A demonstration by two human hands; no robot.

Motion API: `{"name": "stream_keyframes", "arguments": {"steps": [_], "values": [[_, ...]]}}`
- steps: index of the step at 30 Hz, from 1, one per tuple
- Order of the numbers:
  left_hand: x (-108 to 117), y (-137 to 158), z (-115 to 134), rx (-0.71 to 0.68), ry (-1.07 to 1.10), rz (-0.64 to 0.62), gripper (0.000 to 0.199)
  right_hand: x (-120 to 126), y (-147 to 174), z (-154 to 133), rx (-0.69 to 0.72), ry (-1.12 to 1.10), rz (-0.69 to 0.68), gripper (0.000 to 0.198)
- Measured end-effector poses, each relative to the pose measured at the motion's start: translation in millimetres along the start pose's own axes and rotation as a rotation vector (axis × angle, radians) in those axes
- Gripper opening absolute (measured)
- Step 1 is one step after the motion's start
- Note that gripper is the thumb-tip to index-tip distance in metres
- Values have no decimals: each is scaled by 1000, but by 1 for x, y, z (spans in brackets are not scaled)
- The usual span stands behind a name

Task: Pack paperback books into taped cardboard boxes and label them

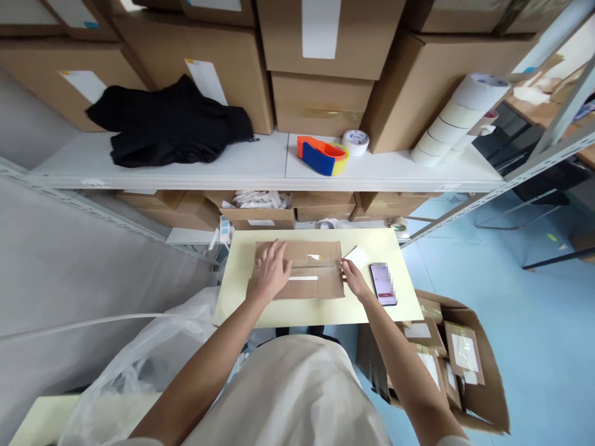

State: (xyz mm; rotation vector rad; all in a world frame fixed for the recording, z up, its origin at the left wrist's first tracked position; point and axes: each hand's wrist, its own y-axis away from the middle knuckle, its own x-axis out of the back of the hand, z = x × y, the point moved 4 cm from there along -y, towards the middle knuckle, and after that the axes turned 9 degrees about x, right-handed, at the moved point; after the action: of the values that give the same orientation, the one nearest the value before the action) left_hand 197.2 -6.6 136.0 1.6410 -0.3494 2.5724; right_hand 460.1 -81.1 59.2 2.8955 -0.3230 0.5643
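A flat brown cardboard box (pixel 320 287) lies on the small pale-yellow table (pixel 297 316) in front of me. A seam runs lengthwise across its top, with a torn bit of label and a white strip near it. My left hand (pixel 272 271) rests on the left part of the box top, its fingers stretched out. At the right end, by the seam, my right hand (pixel 354 279) has its fingers closed on the box's edge. Whether they also pinch tape there is too small to tell. Close by lie a white paper (pixel 357 256) and a phone (pixel 383 285).
Behind the table stands a metal shelf (pixel 269 181) stacked with cartons. It also carries a black garment (pixel 171 124), an orange-and-blue tape dispenser (pixel 320 155) and white tape rolls (pixel 453 124). A large open carton (pixel 488 371) with several small boxes stands at lower right; plastic sheeting (pixel 153 353) hangs left.
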Motion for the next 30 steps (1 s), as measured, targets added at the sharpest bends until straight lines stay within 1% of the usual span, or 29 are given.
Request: {"name": "stream_keyframes", "arguments": {"steps": [2, 4, 6, 9, 12, 14, 16, 18, 20, 23, 26, 30], "values": [[-12, -4, 25, -72, 32, -42, 50, 20, -3, 16, 22, 87, 61, 47], [-24, -11, 51, -149, 70, -81, 48, 41, -6, 34, 24, 276, 111, 43], [-35, -20, 75, -230, 101, -121, 44, 55, -9, 54, 11, 448, 83, 43], [-54, -32, 108, -334, 129, -201, 37, 57, -17, 77, 1, 575, -27, 49], [-73, -39, 130, -407, 93, -287, 31, 42, -27, 89, -3, 662, -141, 58], [-83, -40, 137, -422, 38, -311, 32, 30, -35, 92, 13, 740, -216, 66], [-89, -39, 138, -415, 0, -312, 34, 18, -40, 94, 56, 846, -280, 67], [-92, -39, 137, -406, -14, -310, 34, 9, -41, 95, 105, 937, -319, 57], [-94, -39, 135, -404, -12, -316, 33, 3, -38, 96, 146, 970, -343, 47], [-94, -40, 134, -398, -3, -327, 32, 1, -33, 98, 177, 948, -368, 43], [-95, -41, 134, -374, 0, -343, 32, 4, -33, 98, 192, 921, -378, 36], [-95, -41, 134, -341, -9, -366, 32, 12, -37, 96, 177, 889, -334, 30]]}}
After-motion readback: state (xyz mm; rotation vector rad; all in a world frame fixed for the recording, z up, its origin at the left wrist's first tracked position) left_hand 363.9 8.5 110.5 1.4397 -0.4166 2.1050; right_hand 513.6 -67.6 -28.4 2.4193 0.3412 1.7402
